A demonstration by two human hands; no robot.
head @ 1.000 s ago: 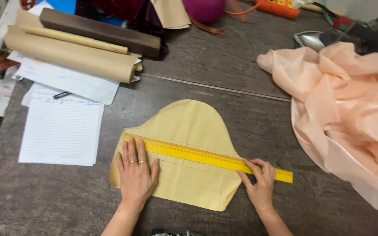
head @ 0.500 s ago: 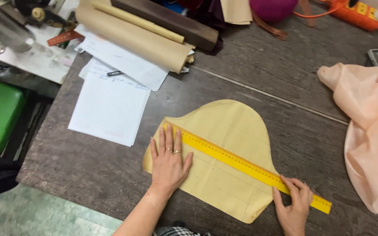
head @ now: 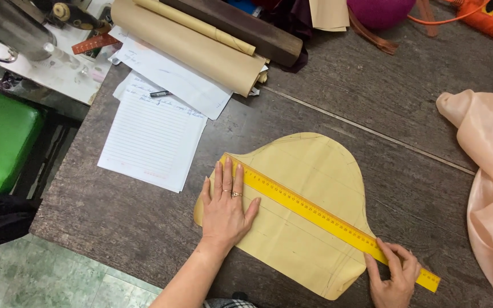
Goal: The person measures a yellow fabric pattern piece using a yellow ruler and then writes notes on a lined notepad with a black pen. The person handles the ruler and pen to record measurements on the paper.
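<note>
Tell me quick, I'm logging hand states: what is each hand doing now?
Left hand: open, flat on the paper pattern piece beside the yellow ruler.
Right hand: fingertips pressing the ruler's end, holding nothing.

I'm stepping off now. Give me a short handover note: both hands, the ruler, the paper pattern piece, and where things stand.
Left hand: flat, fingers spread, pressing the paper pattern piece and the ruler's upper end.
Right hand: fingertips on the yellow ruler near its lower end.
The ruler lies diagonally across the pattern on the dark table.
Done: ruler laid and held.
Left: no pen or cutting tool in either hand.
</note>
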